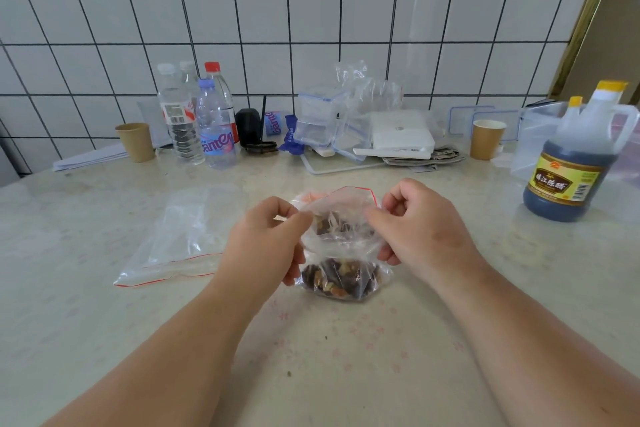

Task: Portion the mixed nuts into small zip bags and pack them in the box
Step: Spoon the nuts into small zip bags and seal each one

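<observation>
A small clear zip bag (341, 218) with a red strip along its mouth is held up at the centre of the table. My left hand (268, 243) pinches its left edge and my right hand (420, 229) pinches its right edge. A few dark nuts show inside it. Just below, a clear bag of mixed nuts (343, 279) lies on the table, partly under my hands. Flat on the table to the left are empty zip bags (180, 239) with red strips. Clear plastic boxes (317, 121) with blue clips stand at the back against the wall.
Water bottles (214, 125) and a paper cup (135, 141) stand at the back left. A dark vinegar jug (571, 163), another paper cup (486, 139) and clear containers (540, 135) are at the right. White packets (398, 135) lie behind the centre.
</observation>
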Tool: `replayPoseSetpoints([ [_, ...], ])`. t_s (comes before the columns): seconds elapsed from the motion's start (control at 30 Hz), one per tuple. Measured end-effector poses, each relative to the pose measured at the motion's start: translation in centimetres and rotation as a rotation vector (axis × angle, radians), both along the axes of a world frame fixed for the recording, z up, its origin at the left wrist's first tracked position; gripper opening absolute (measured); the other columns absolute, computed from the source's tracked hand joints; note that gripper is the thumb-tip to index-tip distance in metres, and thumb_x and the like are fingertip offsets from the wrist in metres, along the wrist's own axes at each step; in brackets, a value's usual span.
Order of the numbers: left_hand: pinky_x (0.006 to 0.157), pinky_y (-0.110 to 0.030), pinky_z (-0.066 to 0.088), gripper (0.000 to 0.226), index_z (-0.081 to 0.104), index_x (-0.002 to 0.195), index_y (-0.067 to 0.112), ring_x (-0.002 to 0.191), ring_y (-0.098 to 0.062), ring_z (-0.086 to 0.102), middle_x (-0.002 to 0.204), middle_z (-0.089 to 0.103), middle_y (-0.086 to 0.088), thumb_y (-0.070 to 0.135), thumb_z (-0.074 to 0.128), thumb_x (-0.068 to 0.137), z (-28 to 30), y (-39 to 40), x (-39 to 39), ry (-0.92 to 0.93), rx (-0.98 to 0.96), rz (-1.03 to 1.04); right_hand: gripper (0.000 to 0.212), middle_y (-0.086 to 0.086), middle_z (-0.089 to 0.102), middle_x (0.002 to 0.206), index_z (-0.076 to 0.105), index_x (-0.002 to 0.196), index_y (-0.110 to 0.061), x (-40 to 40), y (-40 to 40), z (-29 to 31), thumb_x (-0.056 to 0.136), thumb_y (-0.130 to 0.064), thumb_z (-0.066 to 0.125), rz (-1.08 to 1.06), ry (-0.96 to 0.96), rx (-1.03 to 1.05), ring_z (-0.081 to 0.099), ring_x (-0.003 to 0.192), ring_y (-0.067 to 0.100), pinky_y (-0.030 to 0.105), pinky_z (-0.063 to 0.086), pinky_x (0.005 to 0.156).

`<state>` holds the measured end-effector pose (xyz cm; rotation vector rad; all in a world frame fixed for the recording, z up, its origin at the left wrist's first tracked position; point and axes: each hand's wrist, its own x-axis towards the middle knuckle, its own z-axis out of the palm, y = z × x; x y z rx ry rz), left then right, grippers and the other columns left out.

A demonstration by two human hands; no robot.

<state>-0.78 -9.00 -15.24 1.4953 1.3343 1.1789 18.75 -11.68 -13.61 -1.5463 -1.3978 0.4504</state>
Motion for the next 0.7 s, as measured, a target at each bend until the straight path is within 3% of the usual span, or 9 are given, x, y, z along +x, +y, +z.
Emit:
replayPoseSetpoints([
  [0.13, 0.045, -0.029, 0.052, 0.019, 0.066, 0.077, 0.023, 0.041, -0.015, 0.059, 0.056, 0.069, -0.001, 0.023, 0.065, 0.095, 0.3, -0.6, 0.5, 0.062, 0.077, 0.071, 0.040, -0.014, 0.065, 0.060, 0.055, 0.069, -0.027, -0.5, -0.6, 0.6, 0.060, -0.066, 0.054, -0.078, -0.120, 0.024, 0.067, 0.049, 0.011, 0.039, 0.060, 0.060],
  [0.37, 0.054, -0.034, 0.055, 0.016, 0.060, 0.081, 0.028, 0.045, -0.006, 0.060, 0.058, 0.069, 0.017, 0.012, 0.062, 0.085, 2.8, -0.7, 0.7, 0.254, 0.188, 0.257, 0.003, -0.007, 0.067, 0.058, 0.059, 0.074, -0.025, 0.6, -0.9, 3.5, 0.073, -0.027, 0.060, -0.087, -0.184, -0.088, 0.067, 0.047, 0.009, 0.034, 0.056, 0.062],
  [0.47, 0.043, -0.028, 0.047, 0.014, 0.062, 0.080, 0.020, 0.034, -0.004, 0.052, 0.048, 0.066, 0.005, 0.007, 0.064, 0.085, 4.9, -0.7, 1.0, 0.168, 0.149, 0.181, 0.004, -0.004, 0.069, 0.057, 0.057, 0.078, -0.025, 1.1, -0.9, 5.5, 0.075, -0.023, 0.056, -0.092, -0.236, -0.052, 0.069, 0.056, 0.012, 0.031, 0.054, 0.060],
  [0.53, 0.037, -0.023, 0.043, 0.014, 0.062, 0.078, 0.012, 0.033, -0.009, 0.051, 0.045, 0.063, -0.001, 0.002, 0.065, 0.087, 6.9, -0.5, 1.3, 0.038, 0.107, 0.107, 0.010, -0.004, 0.070, 0.054, 0.059, 0.079, -0.022, 1.5, -0.7, 7.0, 0.077, -0.015, 0.053, -0.050, -0.131, -0.049, 0.068, 0.049, 0.011, 0.028, 0.053, 0.054],
  [0.7, 0.039, -0.021, 0.047, 0.013, 0.067, 0.078, 0.008, 0.036, -0.012, 0.055, 0.048, 0.065, -0.002, 0.001, 0.062, 0.088, 11.7, 0.1, 2.7, -0.120, 0.058, 0.000, 0.017, -0.002, 0.074, 0.061, 0.065, 0.076, -0.014, 3.6, 0.2, 10.2, 0.074, -0.011, 0.048, -0.048, 0.023, -0.020, 0.072, 0.055, 0.020, 0.029, 0.052, 0.053],
])
